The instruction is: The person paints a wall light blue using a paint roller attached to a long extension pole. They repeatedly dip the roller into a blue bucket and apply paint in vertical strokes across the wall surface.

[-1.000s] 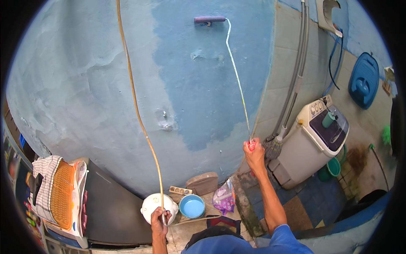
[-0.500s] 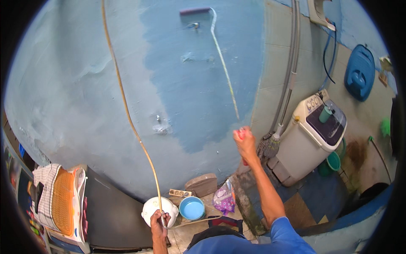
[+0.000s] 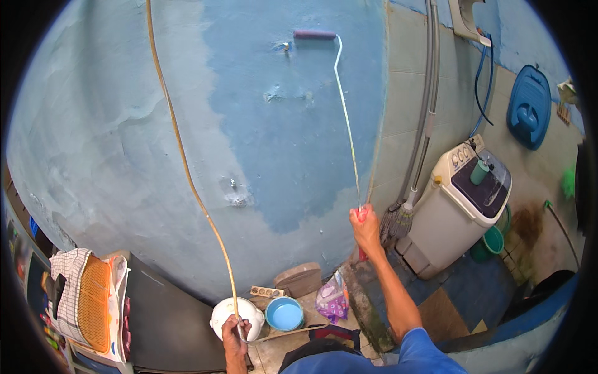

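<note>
My right hand is closed round the red handle of a paint roller, a long thin pole bent near the top. Its purple sleeve lies against the wall, high up in a patch of darker, wet-looking blue paint. Just left of the sleeve a small fitting sticks out of the wall. My left hand grips a long tan cord, which rises in front of the wall to the upper edge and bends off to the right below the hand.
Below the wall stand a white lidded pot, a blue paint tub, a power strip and a purple bag. Mops lean beside a washing machine at right. A dark cabinet stands at left.
The roller has come down the wall and somewhat to the right, with my right hand lower too. My left hand keeps its hold on the cord, nearly in place.
</note>
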Demonstrator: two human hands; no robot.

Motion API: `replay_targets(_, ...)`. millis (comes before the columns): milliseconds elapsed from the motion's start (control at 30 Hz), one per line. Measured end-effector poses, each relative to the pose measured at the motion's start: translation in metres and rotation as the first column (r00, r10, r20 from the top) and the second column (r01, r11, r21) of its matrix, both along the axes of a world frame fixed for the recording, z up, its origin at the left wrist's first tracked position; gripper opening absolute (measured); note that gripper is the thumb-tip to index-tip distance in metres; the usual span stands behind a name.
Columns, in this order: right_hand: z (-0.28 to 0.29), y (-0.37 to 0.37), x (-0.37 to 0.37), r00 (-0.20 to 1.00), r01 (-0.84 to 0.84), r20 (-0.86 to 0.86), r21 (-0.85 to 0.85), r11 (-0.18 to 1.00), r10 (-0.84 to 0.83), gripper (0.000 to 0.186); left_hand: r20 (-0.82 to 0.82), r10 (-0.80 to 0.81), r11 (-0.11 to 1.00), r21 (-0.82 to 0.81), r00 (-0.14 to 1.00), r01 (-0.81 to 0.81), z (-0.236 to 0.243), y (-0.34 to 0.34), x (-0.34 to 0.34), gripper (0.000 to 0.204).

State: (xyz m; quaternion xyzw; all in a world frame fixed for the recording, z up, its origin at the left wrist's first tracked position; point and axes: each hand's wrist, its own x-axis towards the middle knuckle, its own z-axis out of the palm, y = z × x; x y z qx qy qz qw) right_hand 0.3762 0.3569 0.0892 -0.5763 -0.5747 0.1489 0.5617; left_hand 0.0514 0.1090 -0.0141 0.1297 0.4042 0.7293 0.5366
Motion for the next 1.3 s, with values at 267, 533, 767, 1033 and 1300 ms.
replay_targets(267, 0.079, 0.023, 0.005, 0.996, -0.091, -0.001, -0.03, 0.995, 0.091, 0.028, -0.012, 0.05, 0.998, -0.034, 0.999, -0.05, 0.008, -0.001, 0.001, 0.014)
replay_targets(533, 0.056, 0.03, 0.038, 0.994, -0.067, 0.098, 0.107, 0.992, 0.057, 0.031, 0.024, 0.06, 0.997, 0.046, 0.998, -0.061, -0.005, 0.002, -0.002, 0.014)
replay_targets(767, 0.148, 0.076, 0.034, 0.994, -0.083, 0.085, 0.143, 0.986, 0.071, 0.031, 0.021, 0.087, 0.996, 0.031, 0.996, -0.088, 0.0, 0.002, 0.007, 0.013)
replay_targets(1033, 0.011, -0.002, 0.042, 0.994, -0.012, 0.109, 0.017, 1.0, 0.01, 0.027, 0.031, 0.095, 0.995, 0.003, 0.995, -0.095, -0.007, -0.004, 0.006, 0.012)
replay_targets(1300, 0.025, -0.004, 0.055, 0.991, 0.05, 0.116, 0.132, 0.99, -0.066, 0.028, -0.011, 0.101, 0.995, -0.007, 0.995, -0.101, -0.007, -0.007, 0.002, 0.013)
